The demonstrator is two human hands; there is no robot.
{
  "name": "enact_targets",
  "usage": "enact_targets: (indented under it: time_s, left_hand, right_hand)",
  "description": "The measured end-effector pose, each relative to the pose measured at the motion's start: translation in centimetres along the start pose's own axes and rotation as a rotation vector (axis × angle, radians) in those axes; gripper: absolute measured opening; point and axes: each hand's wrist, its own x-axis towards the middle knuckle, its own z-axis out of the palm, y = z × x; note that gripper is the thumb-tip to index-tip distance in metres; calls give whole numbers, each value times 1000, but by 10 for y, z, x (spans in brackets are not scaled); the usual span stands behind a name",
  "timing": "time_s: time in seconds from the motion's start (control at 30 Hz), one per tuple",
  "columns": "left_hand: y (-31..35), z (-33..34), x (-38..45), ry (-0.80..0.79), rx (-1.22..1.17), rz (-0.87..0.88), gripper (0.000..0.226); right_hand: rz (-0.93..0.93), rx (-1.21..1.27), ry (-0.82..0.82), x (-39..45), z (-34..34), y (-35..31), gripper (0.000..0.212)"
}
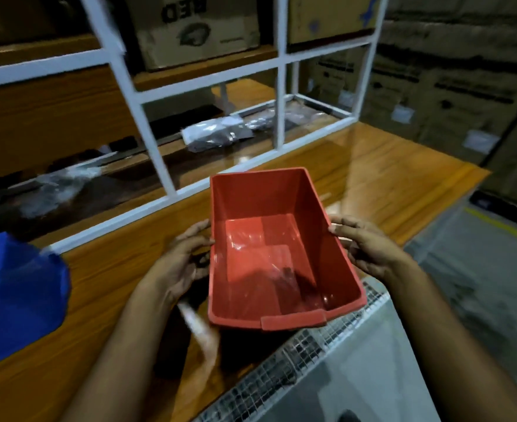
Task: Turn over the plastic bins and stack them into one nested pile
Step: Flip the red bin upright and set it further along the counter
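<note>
A red plastic bin [269, 251] is held above the wooden table, its opening facing up and towards me, and it is empty inside. My left hand [184, 260] grips its left wall and my right hand [369, 248] grips its right wall. A blue plastic bin [16, 296] sits at the left edge of the view on the table, partly cut off, so its orientation is unclear.
The wooden table [105, 287] runs under the bins. A white metal frame [147, 117] stands behind it, with plastic-wrapped packages [214, 134] beyond. A wire-mesh panel [296, 354] lies at the near right. Cardboard boxes [196, 28] fill the shelves; concrete floor [479, 269] lies to the right.
</note>
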Motion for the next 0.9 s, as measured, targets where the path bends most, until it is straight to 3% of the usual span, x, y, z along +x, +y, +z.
enact_targets:
  time_s: [0.27,0.5,0.67,0.9]
  left_hand:
    - [-21,188,63,-255,29,-28,49]
    - [-47,345,113,-279,-77,-34,36]
    - [-44,416,152,-393,-14,-70,58]
    - [-39,490,217,-446,73,-55,59]
  right_hand:
    - [-81,120,201,-55,-173,-23,36]
    - [-156,100,294,-82,-297,-64,41]
    - [-170,134,359,-69,-368,-91,40]
    - [-174,140,345,-12,-452,-137,44]
